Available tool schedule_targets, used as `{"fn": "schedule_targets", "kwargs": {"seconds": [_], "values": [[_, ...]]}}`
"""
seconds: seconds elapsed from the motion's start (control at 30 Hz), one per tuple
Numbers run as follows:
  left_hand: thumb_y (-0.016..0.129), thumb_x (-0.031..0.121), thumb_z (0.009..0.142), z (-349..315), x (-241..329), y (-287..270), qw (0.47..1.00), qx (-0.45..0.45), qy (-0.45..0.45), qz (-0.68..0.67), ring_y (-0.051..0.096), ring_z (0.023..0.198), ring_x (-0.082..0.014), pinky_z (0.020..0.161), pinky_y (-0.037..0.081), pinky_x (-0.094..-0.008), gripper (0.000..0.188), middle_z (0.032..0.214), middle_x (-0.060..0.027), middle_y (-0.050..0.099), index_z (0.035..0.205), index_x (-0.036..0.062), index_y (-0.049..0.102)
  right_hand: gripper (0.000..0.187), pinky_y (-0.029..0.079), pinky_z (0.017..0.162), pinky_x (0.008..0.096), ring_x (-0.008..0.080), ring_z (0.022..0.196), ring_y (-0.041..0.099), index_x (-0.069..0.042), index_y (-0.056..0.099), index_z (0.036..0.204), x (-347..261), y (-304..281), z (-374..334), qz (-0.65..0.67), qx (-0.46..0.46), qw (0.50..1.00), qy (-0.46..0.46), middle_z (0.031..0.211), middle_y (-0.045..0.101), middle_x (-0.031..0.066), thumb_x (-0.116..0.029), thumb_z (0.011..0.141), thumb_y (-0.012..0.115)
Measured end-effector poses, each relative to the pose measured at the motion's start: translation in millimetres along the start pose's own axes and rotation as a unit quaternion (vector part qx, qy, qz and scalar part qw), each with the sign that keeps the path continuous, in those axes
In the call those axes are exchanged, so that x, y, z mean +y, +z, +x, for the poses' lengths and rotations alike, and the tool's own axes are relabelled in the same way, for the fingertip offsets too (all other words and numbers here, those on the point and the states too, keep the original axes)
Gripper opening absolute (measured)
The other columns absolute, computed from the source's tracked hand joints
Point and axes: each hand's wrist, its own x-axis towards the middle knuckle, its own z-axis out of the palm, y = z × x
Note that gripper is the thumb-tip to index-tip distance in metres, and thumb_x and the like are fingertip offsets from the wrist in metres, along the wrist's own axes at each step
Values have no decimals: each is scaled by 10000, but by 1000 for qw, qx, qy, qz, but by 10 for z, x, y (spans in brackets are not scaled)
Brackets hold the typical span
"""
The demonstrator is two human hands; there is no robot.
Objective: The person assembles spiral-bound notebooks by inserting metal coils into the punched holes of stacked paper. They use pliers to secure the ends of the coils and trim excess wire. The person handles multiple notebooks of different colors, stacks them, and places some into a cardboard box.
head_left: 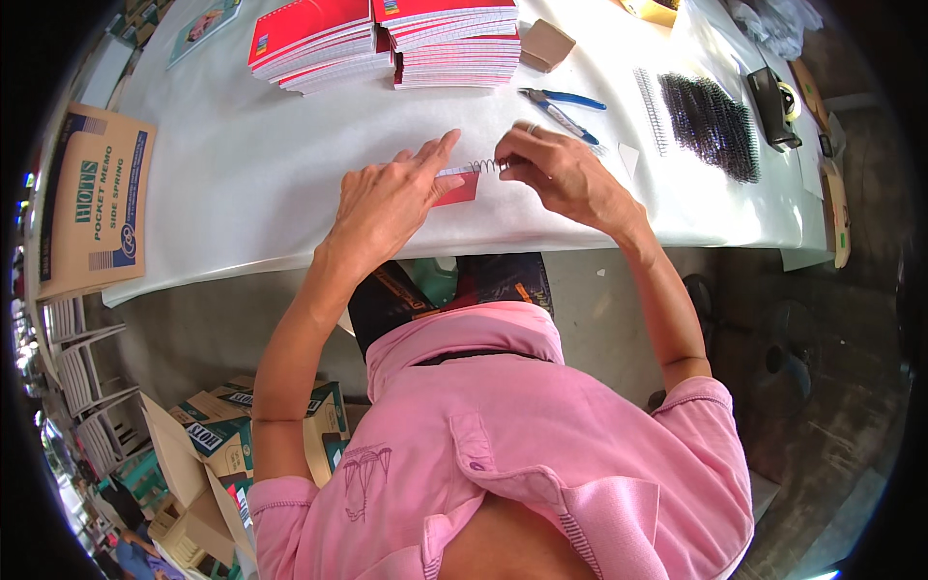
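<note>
A small red notebook (458,192) lies on the white table in front of me, partly covered by my left hand (394,201). That hand holds it in place, with the thumb across the cover and the fingers reaching past its far edge. A dark spiral wire coil (484,165) runs from the notebook's far edge toward the right. Its right end is pinched between the thumb and fingers of my right hand (565,177). How much of the coil is threaded through the notebook is hidden under my left hand.
Stacks of red notebooks (454,60) stand at the back, beside a small brown cardboard piece (547,45). Blue-handled pliers (568,106) lie beyond my right hand. Farther right are many black spiral coils (710,128) and a tape dispenser (776,108). A cardboard box (97,198) stands left.
</note>
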Motion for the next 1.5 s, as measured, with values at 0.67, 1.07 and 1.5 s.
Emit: {"fn": "schedule_targets", "kwargs": {"seconds": [0.67,1.07,1.5], "values": [[594,487,868,-67,96,10,993,30,116,20,688,813,-310,680,559,-465,689,1150,-69,661,1476,266,357,414,443,995,460,318,1197,514,-136,621,1037,1736,-364,673,-159,33,980,117,1186,607,134,-345,737,815],[620,483,850,-205,-234,-185,994,-102,28,23,664,727,-356,604,524,-445,727,1006,-116,692,1486,253,354,354,510,900,397,263,1054,626,-175,676,1071,1539,-622,516,-117,40,981,146,1031,684,86,-333,773,784],[630,538,805,-180,-242,-37,999,-13,20,29,676,748,-336,586,528,-429,779,963,-116,695,1473,218,386,466,491,897,367,226,1030,619,-85,705,1166,551,-124,541,379,-261,884,-81,1160,676,92,-397,820,716]]}}
